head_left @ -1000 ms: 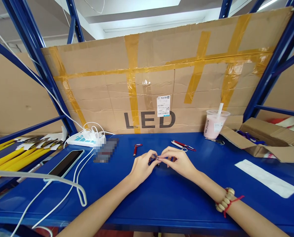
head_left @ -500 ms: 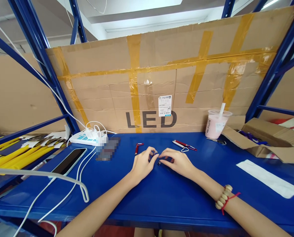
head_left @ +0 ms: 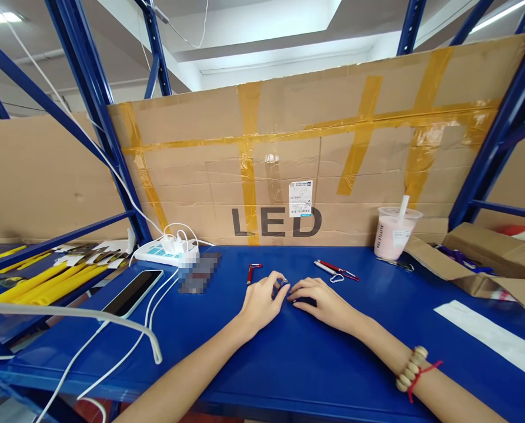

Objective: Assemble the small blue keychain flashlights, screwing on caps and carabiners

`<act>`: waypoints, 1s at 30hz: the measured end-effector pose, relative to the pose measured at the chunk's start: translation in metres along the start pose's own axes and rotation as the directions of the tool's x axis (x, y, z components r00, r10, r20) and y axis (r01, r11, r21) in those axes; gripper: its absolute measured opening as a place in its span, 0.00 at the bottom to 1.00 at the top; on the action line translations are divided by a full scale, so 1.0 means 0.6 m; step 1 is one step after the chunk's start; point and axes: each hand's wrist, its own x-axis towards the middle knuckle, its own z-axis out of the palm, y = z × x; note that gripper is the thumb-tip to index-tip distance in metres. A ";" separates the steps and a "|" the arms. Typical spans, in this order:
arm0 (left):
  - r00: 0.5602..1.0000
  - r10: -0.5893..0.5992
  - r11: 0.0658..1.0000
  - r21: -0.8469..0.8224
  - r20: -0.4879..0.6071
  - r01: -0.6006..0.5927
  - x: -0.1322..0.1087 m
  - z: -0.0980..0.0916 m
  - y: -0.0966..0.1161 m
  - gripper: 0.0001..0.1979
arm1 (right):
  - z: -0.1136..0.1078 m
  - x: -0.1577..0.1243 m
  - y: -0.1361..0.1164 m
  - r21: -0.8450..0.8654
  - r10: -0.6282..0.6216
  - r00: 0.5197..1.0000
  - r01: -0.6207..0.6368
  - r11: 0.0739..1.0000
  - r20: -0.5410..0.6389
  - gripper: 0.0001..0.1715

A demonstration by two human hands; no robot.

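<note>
Both my hands are over the middle of the blue table, close together. My left hand (head_left: 264,301) pinches a small shiny metal piece (head_left: 284,282) between thumb and fingers; its kind is too small to make out. My right hand (head_left: 321,301) rests just to the right, fingers curled, with a tiny dark bit barely showing at the thumb tip. Behind my left hand lies a short red tool with a bent silver end (head_left: 250,274). Past my right hand lie a red pen (head_left: 337,270), a white pen-like stick and a silver carabiner (head_left: 337,278).
A pink drink cup (head_left: 391,234) stands at the back right, near an open cardboard box (head_left: 478,258). A white strip (head_left: 491,335) lies at right. On the left are a phone (head_left: 132,294), white cables and a power strip (head_left: 159,251). A taped cardboard panel (head_left: 209,176) stands behind.
The view has tilted up slightly, so everything sits lower. My hands have parted a little, and the dark piece between them is now mostly hidden at my right fingertips.
</note>
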 end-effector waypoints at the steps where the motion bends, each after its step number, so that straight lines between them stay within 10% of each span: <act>1: 1.000 0.001 1.000 0.002 0.001 -0.001 0.000 0.000 0.000 0.07 | -0.001 0.000 0.000 -0.002 0.003 1.000 -0.003 1.000 0.000 0.11; 30: 0.998 -0.005 0.998 0.062 0.066 0.001 -0.002 0.009 -0.001 0.07 | 0.006 -0.001 0.005 -0.002 0.042 0.999 -0.042 0.999 -0.022 0.09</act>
